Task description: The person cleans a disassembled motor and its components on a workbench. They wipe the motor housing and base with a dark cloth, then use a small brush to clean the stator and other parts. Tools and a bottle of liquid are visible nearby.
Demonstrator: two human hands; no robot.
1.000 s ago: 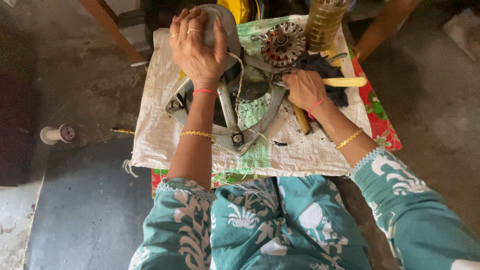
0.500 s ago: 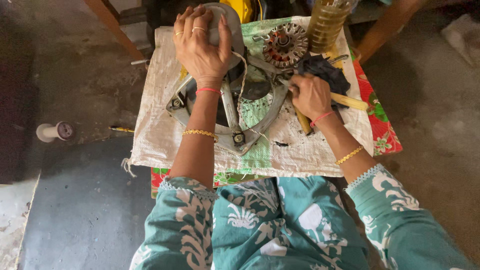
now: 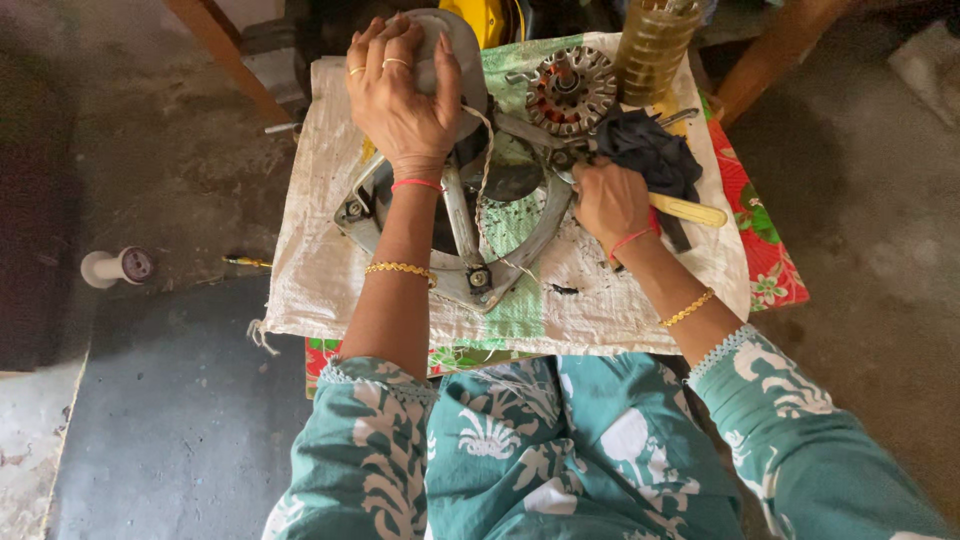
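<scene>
So the grey metal motor frame (image 3: 455, 235) sits on the white woven sack (image 3: 600, 300) covering the counter, with the left hand (image 3: 400, 95) spread flat on the round grey cap (image 3: 455, 50) at its top, fingers open and pressing, not wrapped around anything. The right hand (image 3: 610, 200) has its grip closed on a yellow-handled tool (image 3: 685, 210) right at the frame's edge. Just past that grip there's a dark rag (image 3: 650, 150), the copper-wound stator (image 3: 570, 90) and a plastic bottle (image 3: 655, 45); a thread spool (image 3: 118, 267) lies on the floor well off to the left.
</scene>
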